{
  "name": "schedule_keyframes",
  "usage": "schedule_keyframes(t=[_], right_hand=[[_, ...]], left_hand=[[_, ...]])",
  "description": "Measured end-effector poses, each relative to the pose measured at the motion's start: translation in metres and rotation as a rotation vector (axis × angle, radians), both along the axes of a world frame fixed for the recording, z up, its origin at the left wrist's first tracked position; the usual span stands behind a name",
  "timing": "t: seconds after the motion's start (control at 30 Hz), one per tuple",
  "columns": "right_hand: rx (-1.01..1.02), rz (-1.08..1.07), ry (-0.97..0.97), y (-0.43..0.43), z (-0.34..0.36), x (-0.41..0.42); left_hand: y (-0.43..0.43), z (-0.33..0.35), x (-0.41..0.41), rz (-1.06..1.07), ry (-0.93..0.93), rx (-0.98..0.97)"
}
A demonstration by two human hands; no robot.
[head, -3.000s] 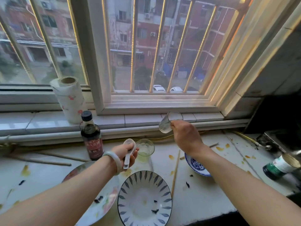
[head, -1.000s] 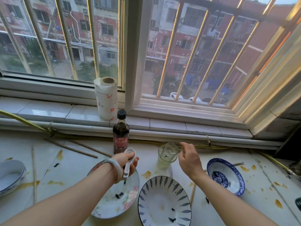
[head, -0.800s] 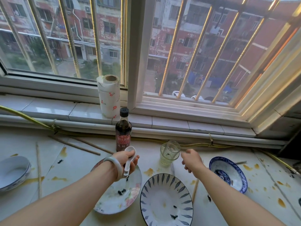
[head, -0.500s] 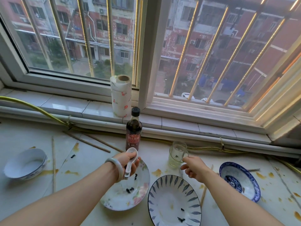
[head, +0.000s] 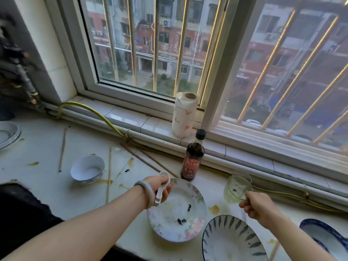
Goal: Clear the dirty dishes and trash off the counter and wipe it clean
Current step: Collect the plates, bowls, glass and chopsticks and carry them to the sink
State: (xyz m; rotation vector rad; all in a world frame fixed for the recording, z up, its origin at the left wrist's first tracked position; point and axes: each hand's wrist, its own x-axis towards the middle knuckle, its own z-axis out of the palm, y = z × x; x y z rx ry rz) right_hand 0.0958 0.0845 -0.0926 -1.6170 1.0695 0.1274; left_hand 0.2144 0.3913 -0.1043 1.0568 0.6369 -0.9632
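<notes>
My left hand (head: 157,186) grips a white spoon (head: 163,182) over the rim of a floral plate (head: 175,221) dotted with dark scraps. My right hand (head: 259,207) has curled fingers pinching the lower right side of a tilted greenish glass (head: 236,187). A leaf-striped bowl (head: 231,242) lies in front of that hand, and a blue-patterned bowl (head: 323,236) sits at the far right. A small white bowl (head: 87,169) stands to the left. Loose chopsticks (head: 109,172) and yellow sauce stains (head: 213,209) are scattered over the white counter (head: 47,178).
A dark soy sauce bottle (head: 192,159) stands behind the floral plate. A paper towel roll (head: 184,115) is on the window sill. Stacked plates (head: 7,134) sit at the far left edge. A yellow hose (head: 94,112) runs along the sill. A dark opening (head: 20,217) lies lower left.
The view has swung left, bringing the small white bowl and stacked plates into sight. My right hand has closed onto the glass. My left hand keeps hold of the spoon.
</notes>
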Motion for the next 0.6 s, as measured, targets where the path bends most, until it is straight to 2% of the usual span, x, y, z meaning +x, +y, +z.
schedule_keyframes(t=[0.3, 0.6], right_hand=[[-0.012, 0.308, 0.009, 0.073, 0.047, 0.007], [0.095, 0.586, -0.04, 0.172, 0.069, 0.052]], left_hand=[[0.033, -0.006, 0.011, 0.072, -0.011, -0.021], [0.084, -0.003, 0.009, 0.196, 0.008, -0.078]])
